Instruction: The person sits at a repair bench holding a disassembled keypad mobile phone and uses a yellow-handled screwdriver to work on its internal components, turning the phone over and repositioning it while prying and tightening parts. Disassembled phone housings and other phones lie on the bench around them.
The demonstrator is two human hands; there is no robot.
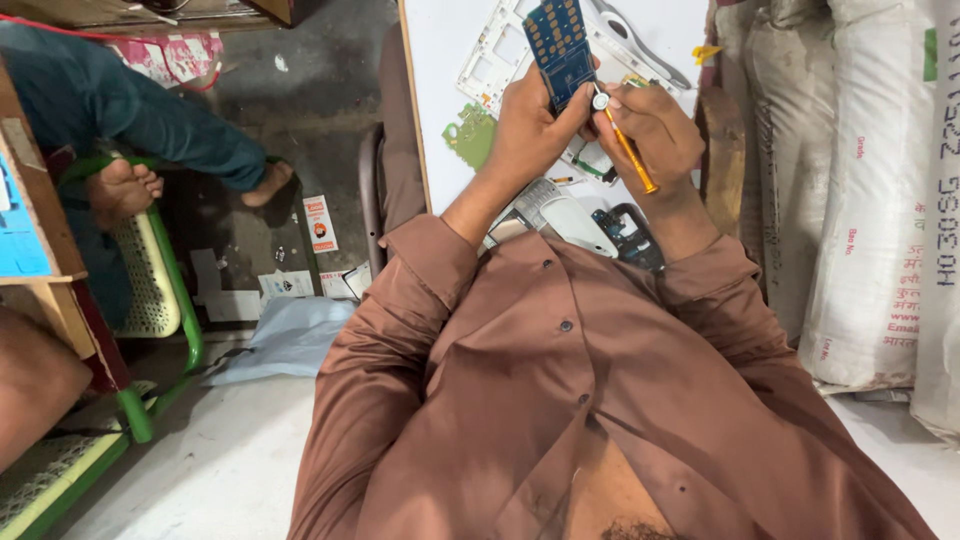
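My left hand [532, 125] grips a blue circuit board [558, 42] with rows of gold pads, held upright above the white work table [440, 50]. My right hand [655, 125] holds a thin orange-handled tool [630, 152], its tip at a small round silver part [600, 100] by the board's lower edge. Under my hands lie a white phone frame [490, 55], a green board piece [470, 135], a silver-grey phone shell [565, 212] and a dark phone part [628, 232].
White woven sacks [880, 180] are stacked against the right side. To the left, another person's bare feet [125, 188] rest on a green-framed chair [165, 300]. Paper scraps [320, 225] litter the dark floor. My brown shirt fills the lower view.
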